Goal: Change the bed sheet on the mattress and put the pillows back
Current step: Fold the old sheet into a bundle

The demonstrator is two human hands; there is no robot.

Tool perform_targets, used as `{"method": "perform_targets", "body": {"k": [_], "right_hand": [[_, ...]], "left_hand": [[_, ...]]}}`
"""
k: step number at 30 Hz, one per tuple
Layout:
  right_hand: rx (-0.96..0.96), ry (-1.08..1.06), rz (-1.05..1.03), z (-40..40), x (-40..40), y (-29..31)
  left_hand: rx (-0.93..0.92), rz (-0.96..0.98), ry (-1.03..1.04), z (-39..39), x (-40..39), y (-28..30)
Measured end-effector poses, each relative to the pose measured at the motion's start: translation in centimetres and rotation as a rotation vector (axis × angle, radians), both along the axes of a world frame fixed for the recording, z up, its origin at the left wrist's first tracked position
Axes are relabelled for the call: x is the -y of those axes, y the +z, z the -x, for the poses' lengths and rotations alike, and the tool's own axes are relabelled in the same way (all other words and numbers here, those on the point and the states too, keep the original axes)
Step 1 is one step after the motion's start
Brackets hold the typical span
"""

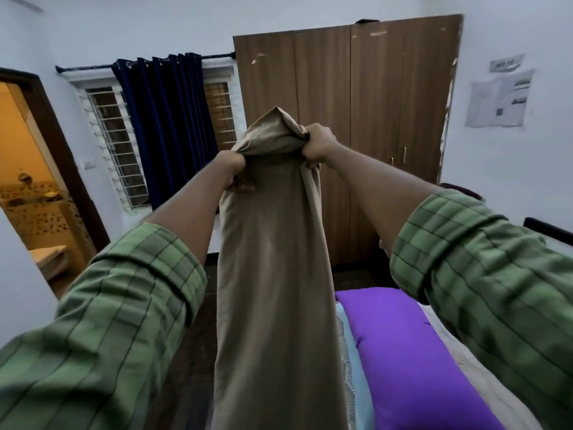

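A tan bed sheet (273,274) hangs in a long bunched column in front of me, raised at arm's length. My left hand (234,170) grips its top edge on the left side. My right hand (319,145) grips the top on the right, a little higher, with a fold of cloth bulging above both hands. Low at the right lies a purple pillow (400,346) on the mattress (471,367), with a light blue cloth (356,361) along the mattress's left edge. The sheet's lower end runs out of the frame.
A brown wooden wardrobe (372,119) stands straight ahead across a dark floor (192,352). A barred window with a dark blue curtain (167,119) is to its left. An open doorway (34,181) to a lit bathroom is at far left. Papers (499,100) are stuck on the right wall.
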State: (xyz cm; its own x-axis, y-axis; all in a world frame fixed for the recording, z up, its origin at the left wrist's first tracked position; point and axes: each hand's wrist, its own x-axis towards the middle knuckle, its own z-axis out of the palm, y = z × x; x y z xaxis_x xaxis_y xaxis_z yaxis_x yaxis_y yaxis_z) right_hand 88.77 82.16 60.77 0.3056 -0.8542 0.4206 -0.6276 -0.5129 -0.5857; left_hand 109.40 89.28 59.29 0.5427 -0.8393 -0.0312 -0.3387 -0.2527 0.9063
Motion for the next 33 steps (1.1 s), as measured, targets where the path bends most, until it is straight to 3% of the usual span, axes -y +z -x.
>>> {"method": "perform_targets", "body": {"k": [4, 10, 15, 19, 22, 28, 33], "right_hand": [[0.090, 0.031, -0.024, -2.1, 9.1, -0.2], [0.251, -0.025, 0.029, -4.7, 19.4, 1.1], [0.187, 0.019, -0.031, -4.6, 21.9, -3.3], [0.085, 0.029, -0.115, -4.1, 21.7, -9.8], [-0.015, 0.027, -0.198, -3.9, 20.1, -15.2], [-0.165, 0.039, -0.272, -2.1, 12.0, -23.3], [-0.261, 0.043, -0.376, 0.5, 1.6, -29.4]], "left_hand": [[-0.124, 0.180, 0.003, -1.3, 8.7, -0.7], [-0.109, 0.330, 0.039, -6.7, 23.8, -2.0], [-0.136, 0.247, 0.019, -3.8, 21.3, -3.4], [-0.007, 0.063, 0.005, -3.9, 18.8, -8.6], [0.199, -0.152, -0.032, -4.9, 16.5, -13.2], [0.620, -0.539, -0.322, -4.7, 8.1, -19.6], [0.803, -0.682, -0.430, -3.9, -0.9, -26.8]]}}
